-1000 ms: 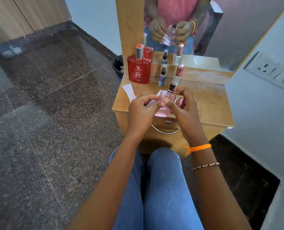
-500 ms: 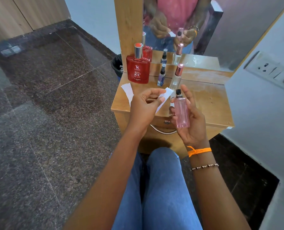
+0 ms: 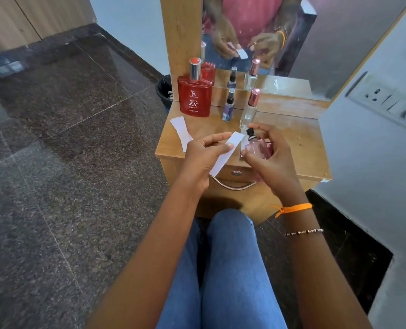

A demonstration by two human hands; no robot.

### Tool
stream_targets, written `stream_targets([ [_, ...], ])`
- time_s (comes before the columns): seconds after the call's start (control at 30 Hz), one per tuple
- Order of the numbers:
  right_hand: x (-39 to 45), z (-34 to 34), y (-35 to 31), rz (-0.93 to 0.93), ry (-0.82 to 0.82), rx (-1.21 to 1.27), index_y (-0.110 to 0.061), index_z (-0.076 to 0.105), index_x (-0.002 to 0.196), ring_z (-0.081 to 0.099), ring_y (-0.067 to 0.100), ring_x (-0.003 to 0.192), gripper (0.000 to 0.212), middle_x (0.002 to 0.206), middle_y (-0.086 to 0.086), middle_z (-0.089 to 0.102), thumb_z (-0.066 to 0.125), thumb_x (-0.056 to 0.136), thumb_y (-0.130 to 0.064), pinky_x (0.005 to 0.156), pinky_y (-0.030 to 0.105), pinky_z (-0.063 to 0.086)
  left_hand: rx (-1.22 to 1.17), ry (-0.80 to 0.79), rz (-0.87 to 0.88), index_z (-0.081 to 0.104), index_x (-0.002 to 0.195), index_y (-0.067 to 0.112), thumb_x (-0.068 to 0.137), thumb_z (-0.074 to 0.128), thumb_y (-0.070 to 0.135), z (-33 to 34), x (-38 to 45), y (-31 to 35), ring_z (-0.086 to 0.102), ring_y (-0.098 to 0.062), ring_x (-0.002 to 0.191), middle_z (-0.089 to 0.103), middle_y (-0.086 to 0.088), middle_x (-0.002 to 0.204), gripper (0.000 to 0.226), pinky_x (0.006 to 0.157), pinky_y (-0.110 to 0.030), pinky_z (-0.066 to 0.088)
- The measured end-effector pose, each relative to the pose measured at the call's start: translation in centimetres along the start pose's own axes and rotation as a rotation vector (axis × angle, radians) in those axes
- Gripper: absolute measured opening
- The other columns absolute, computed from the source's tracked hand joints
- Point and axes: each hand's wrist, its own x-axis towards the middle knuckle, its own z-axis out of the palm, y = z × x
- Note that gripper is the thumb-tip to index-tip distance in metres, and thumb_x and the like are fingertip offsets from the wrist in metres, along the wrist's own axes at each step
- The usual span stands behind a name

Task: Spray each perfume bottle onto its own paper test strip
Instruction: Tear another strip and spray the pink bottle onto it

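My left hand [image 3: 203, 157] pinches a white paper test strip [image 3: 225, 154] that slants up to the right. Beside it my right hand [image 3: 270, 160] grips a pink perfume bottle [image 3: 258, 147] with a black spray nozzle, a finger curled over the top; the nozzle sits close to the strip's upper end. More white strips [image 3: 180, 129] lie on the wooden table [image 3: 301, 148] to the left. At the back stand a red perfume bottle [image 3: 193, 96], a small blue spray bottle [image 3: 228, 108] and a clear bottle with a pink cap [image 3: 250, 108].
A mirror [image 3: 327, 43] behind the table reflects the hands and bottles. A drawer with a metal handle [image 3: 232, 185] faces my knees. A dark bin [image 3: 164, 90] stands left of the table. A wall with a switch plate [image 3: 387, 100] is on the right.
My right hand has turned the pink bottle from upright in the palm to a tilted grip, nozzle toward the strip. My left hand still holds the strip, which it took up after both hands met at the bottle.
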Motion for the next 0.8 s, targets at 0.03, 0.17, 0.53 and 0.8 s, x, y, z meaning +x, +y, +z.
stream_targets([
  [0.03, 0.3, -0.2, -0.1, -0.060, -0.029, -0.122, -0.024, 0.057, 0.111, 0.055, -0.002, 0.080, 0.049, 0.094, -0.016, 0.058, 0.068, 0.071, 0.000, 0.071, 0.012, 0.044, -0.009, -0.007, -0.023, 0.071, 0.104, 0.014, 0.079, 0.069, 0.004, 0.0, 0.0, 0.0, 0.064, -0.012, 0.084, 0.071, -0.005, 0.097, 0.027, 0.076, -0.022, 0.054],
  [0.17, 1.4, -0.5, -0.3, -0.182, -0.099, -0.325, -0.026, 0.057, 0.111, 0.056, 0.012, 0.090, 0.052, 0.100, -0.014, 0.057, 0.069, 0.067, 0.000, 0.080, 0.031, 0.048, -0.042, -0.025, -0.074, 0.071, 0.103, 0.012, 0.081, 0.066, 0.003, 0.2, 0.0, 0.1, 0.065, 0.000, 0.063, 0.071, 0.001, 0.086, 0.025, 0.055, -0.012, 0.050],
  [0.53, 2.6, -0.8, -0.4, -0.271, -0.196, -0.440, -0.016, 0.057, 0.110, 0.055, 0.021, 0.090, 0.047, 0.101, -0.004, 0.056, 0.069, 0.066, -0.007, 0.082, 0.043, 0.049, -0.116, -0.011, -0.045, 0.065, 0.112, 0.003, 0.083, 0.061, -0.004, 0.1, 0.4, 0.1, 0.064, -0.005, 0.072, 0.068, -0.002, 0.090, 0.030, 0.062, -0.013, 0.053],
  [0.8, 2.6, -0.7, -0.6, -0.281, -0.187, -0.455, -0.015, 0.058, 0.107, 0.052, 0.018, 0.087, 0.043, 0.098, -0.004, 0.054, 0.069, 0.067, -0.006, 0.079, 0.037, 0.046, -0.046, -0.011, -0.008, 0.066, 0.112, 0.006, 0.083, 0.063, -0.002, -0.1, 0.1, 0.0, 0.064, -0.001, 0.071, 0.068, 0.004, 0.085, 0.030, 0.067, -0.013, 0.055],
])
